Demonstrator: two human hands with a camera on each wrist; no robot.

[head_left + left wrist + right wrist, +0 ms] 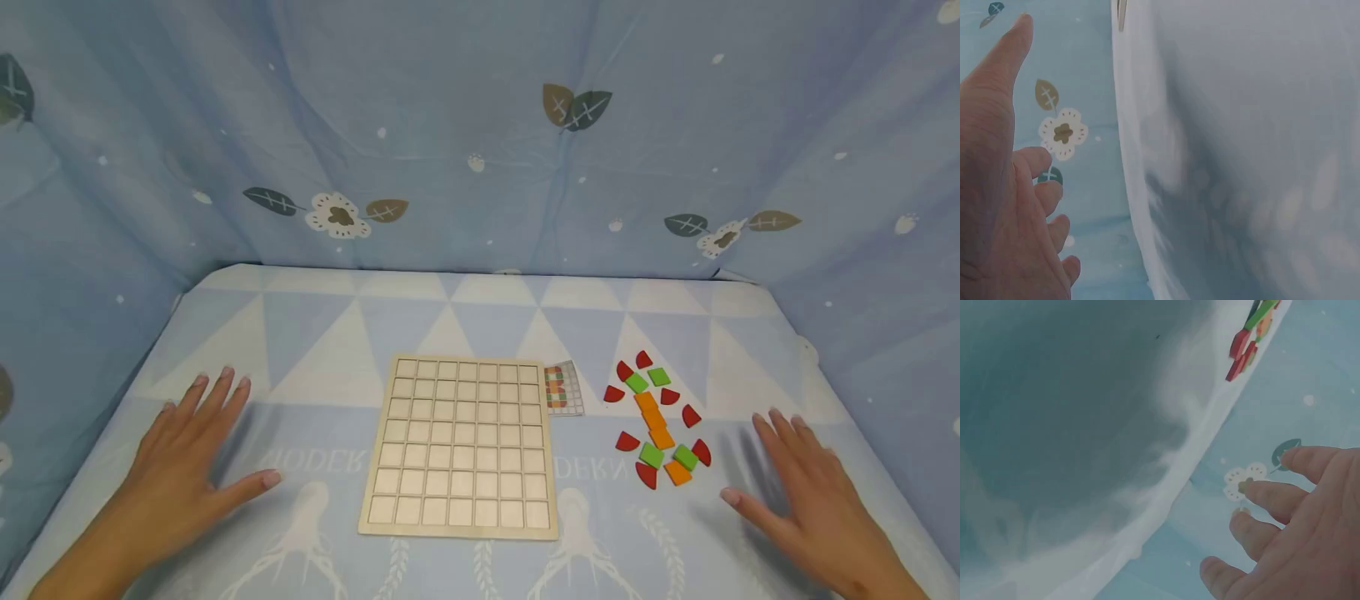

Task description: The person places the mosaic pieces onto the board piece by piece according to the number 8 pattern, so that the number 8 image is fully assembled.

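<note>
Both hands are hovering or resting palm-down, fingers spread and straight, over a table covered with a pale blue cloth printed with white triangles (315, 333). The left hand (191, 454) is lying near the table's left edge, holding nothing, well apart from the pale square wooden grid board (461, 446) that is sitting in the middle of the table toward the front edge. All the board's small square cells are showing bare wood. The right hand (802, 492) is lying near the right edge, also holding nothing, just beside a loose cluster of flat coloured wooden pieces (660, 421): red quarter-round shapes, green squares and orange squares, spread between the board and that hand. A small printed pattern card (564, 388) is peeking out at the board's far right corner, partly tucked beneath it. Blue fabric with leaf and flower prints (480, 133) is hanging around the table's back and sides. Whether the palms are actually touching the cloth cannot be told.
</note>
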